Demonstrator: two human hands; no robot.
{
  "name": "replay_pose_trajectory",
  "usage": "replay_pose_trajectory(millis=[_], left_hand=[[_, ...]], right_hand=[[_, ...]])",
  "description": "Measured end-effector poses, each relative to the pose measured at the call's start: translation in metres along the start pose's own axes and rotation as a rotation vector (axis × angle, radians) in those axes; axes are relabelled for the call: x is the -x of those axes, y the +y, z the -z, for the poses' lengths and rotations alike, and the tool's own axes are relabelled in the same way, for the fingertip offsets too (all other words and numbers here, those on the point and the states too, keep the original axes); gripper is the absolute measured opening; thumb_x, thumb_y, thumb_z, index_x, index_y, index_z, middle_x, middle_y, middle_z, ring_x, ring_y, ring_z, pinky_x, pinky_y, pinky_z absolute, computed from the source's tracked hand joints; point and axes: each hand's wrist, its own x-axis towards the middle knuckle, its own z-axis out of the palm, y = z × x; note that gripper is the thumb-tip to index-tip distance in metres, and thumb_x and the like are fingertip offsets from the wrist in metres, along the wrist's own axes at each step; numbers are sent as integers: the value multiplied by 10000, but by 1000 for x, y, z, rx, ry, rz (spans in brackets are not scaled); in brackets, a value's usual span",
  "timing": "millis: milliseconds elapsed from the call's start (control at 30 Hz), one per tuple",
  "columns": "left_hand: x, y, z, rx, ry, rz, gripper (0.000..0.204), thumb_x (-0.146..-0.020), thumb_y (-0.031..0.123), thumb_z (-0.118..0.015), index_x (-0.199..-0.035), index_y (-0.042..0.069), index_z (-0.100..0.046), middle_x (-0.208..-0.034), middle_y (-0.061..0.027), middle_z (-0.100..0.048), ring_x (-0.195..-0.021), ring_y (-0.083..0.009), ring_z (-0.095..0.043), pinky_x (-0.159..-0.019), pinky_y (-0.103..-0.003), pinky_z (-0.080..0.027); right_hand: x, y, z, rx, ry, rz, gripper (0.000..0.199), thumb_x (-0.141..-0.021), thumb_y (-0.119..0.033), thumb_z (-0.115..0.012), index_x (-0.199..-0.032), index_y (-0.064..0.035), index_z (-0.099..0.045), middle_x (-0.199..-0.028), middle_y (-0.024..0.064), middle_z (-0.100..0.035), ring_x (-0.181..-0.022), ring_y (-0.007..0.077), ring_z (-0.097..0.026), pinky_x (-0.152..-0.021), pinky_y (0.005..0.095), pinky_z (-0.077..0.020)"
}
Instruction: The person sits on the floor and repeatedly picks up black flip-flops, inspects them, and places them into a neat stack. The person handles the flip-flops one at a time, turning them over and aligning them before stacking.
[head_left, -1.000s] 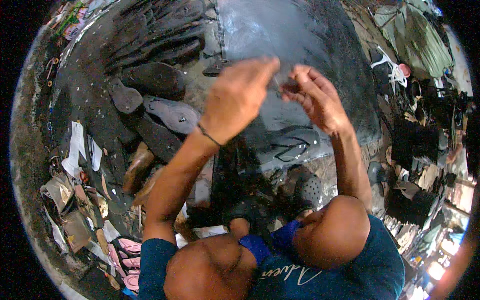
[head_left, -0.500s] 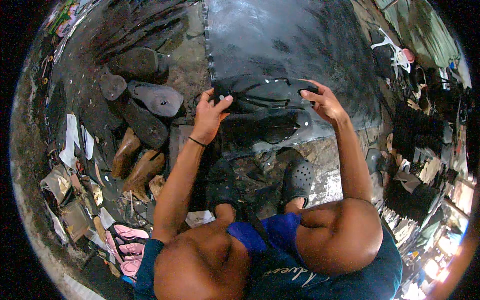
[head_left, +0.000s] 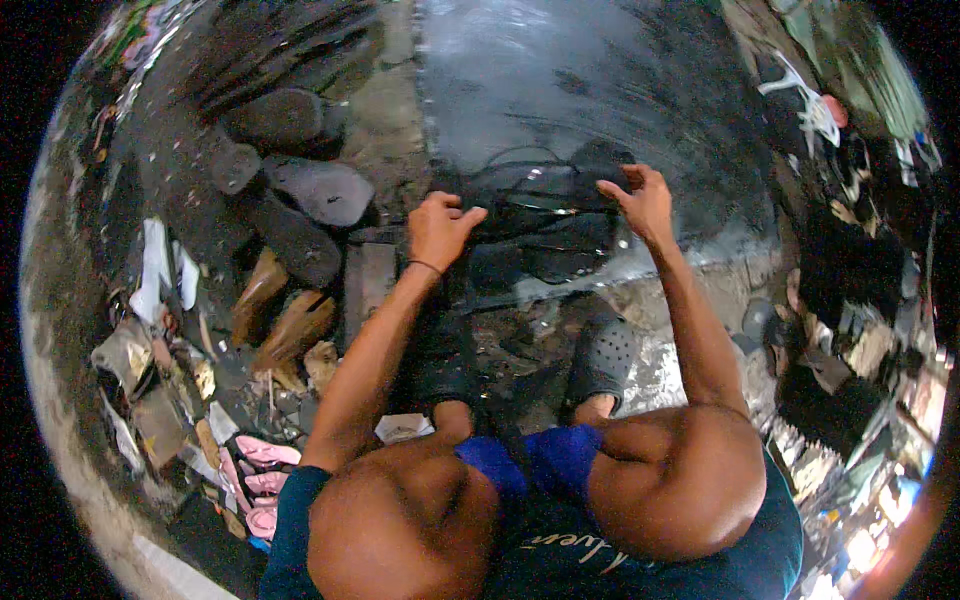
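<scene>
Black footwear pieces with straps (head_left: 540,205), perhaps sandal uppers, lie across the near edge of a dark sheet (head_left: 620,90) between my hands. Motion blur hides their exact shape. My left hand (head_left: 440,232) is at their left end, fingers curled and thumb apart, with no firm grip showing. At the right end my right hand (head_left: 645,205) has its thumb and fingers spread beside the black material. One thin dark strap or cord arches up from the pieces onto the sheet.
On the left lie dark shoe soles (head_left: 320,190) and brown wooden shoe lasts (head_left: 295,335). Pink slippers (head_left: 265,485) sit at lower left. White straps (head_left: 805,105) and black ribbed material (head_left: 840,400) are on the right. My feet wear dark clogs (head_left: 600,355).
My right hand has drawn its fingers back from the end of the black piece it gripped. My left thumb and fingers have loosened, and the hands are slightly closer together. The view has shifted a little.
</scene>
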Motion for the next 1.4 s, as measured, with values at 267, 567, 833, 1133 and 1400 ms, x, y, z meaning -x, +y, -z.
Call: replay_pose_trajectory(millis=[267,567,833,1133,1400], left_hand=[[-4,2,86,-290,360,-452,476,-852,301,-710,-1197,9,-563,-1099,-199,-596,-1061,-386,-535,-930,-452,-453],[19,-134,163,-472,574,49,618,-878,286,-673,-1340,-46,-431,-1231,-246,-570,-1213,-418,-482,-1026,-435,-407],[43,-137,186,540,349,423,641,-832,390,-772,-1232,-44,-522,-1090,-156,-669,-950,-239,-661,-829,-359,-529],[86,-48,175,794,110,595,332,-964,365,-624,-981,33,-621,-892,-34,-673,-739,-137,-654,-505,-285,-497],[65,-142,193,-473,283,-243,554,-807,149,-675,-1329,62,-511,-1329,-192,-507,-1259,-375,-451,-1113,-485,-314]], right_hand=[[6,-100,7,36,47,556,471,-801,-250,-771,-1179,-35,-589,-1153,169,-588,-1080,370,-553,-928,447,-457],[8,-268,-152,169,-262,1373,545,-872,-148,-576,-1406,-144,-466,-1401,81,-484,-1276,285,-469,-1016,410,-431],[20,-274,-111,24,-494,1190,656,-806,-107,-640,-1432,-135,-443,-1513,100,-383,-1380,350,-365,-1121,465,-337],[70,-272,-91,-120,-272,1419,546,-849,-180,-550,-1391,-147,-487,-1447,64,-484,-1394,283,-393,-1185,498,-262],[61,-249,-61,-440,-455,1215,583,-740,56,-619,-1301,-97,-581,-1364,72,-570,-1303,289,-502,-1133,454,-357]])
